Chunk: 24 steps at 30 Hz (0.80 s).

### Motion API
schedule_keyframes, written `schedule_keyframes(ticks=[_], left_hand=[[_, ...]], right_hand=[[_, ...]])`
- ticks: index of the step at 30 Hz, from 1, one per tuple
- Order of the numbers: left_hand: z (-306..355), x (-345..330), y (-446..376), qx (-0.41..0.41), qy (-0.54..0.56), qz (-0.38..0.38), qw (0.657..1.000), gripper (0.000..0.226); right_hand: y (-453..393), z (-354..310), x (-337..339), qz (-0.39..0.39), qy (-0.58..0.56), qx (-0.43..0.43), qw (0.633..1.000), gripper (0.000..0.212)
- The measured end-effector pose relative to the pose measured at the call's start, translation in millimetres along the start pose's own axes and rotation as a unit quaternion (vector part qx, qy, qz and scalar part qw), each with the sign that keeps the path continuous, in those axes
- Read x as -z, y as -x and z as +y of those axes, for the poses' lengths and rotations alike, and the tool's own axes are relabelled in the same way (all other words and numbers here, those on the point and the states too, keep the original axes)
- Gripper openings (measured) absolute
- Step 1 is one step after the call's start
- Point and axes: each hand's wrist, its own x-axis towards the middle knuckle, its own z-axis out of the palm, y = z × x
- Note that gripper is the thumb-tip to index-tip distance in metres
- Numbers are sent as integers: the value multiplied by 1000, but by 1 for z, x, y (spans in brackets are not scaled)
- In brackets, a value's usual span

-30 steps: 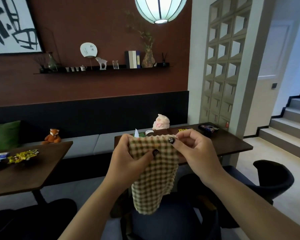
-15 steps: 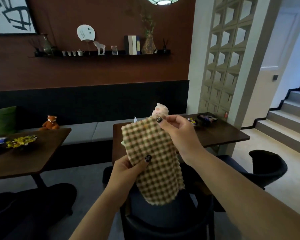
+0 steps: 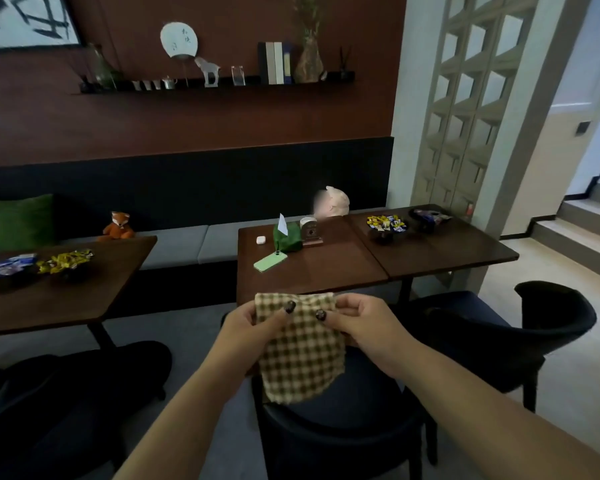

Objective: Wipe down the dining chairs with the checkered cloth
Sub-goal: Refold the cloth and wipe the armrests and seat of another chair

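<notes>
Held up in front of the chest, above the seat of the nearest dining chair (image 3: 343, 420): the checkered cloth (image 3: 300, 351), hanging free from its top edge. Left hand (image 3: 248, 329) pinching the upper left part, thumb on the near face, fingers curled behind. Right hand (image 3: 364, 323) pinching the upper right part, thumb likewise on the front, fingers curled round the top edge. Both grips clamped on the cloth, thumbs close together near the middle of the top hem — lower half of the cloth dangling just over the dark blue seat, contact with it not clear.

Compared with half a second ago: left hand up from the cloth's lower edge to the top, level with the right; cloth lower in view, no longer stretched slantwise between the hands.

Further right, a second dark chair (image 3: 534, 334) beside the table (image 3: 326, 271). On that table, a green phone (image 3: 270, 261), a small white case (image 3: 260, 240), a green tissue box (image 3: 286, 235) and bowls of wrapped sweets (image 3: 385, 223). To the left, another table (image 3: 49, 299) with more sweets. Behind — a grey bench (image 3: 184, 244) with a fox toy (image 3: 118, 226) and a green cushion (image 3: 18, 220), then the wall shelf (image 3: 219, 85) with books and ornaments.
</notes>
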Motion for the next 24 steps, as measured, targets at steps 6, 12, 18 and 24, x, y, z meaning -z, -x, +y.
schedule_keyframes(ticks=[6,12,18,24], left_hand=[[-16,4,1,52,-35,-45,997,27],[-10,-3,1,36,-29,-48,998,39],[-15,-15,2,44,-49,-29,997,31],[10,-31,-4,-17,-132,16,991,64]], right_hand=[[3,9,11,19,2,-63,998,21],[14,11,23,-64,62,-61,994,43],[17,12,39,-48,54,-31,997,40],[16,-6,60,14,137,38,990,45]])
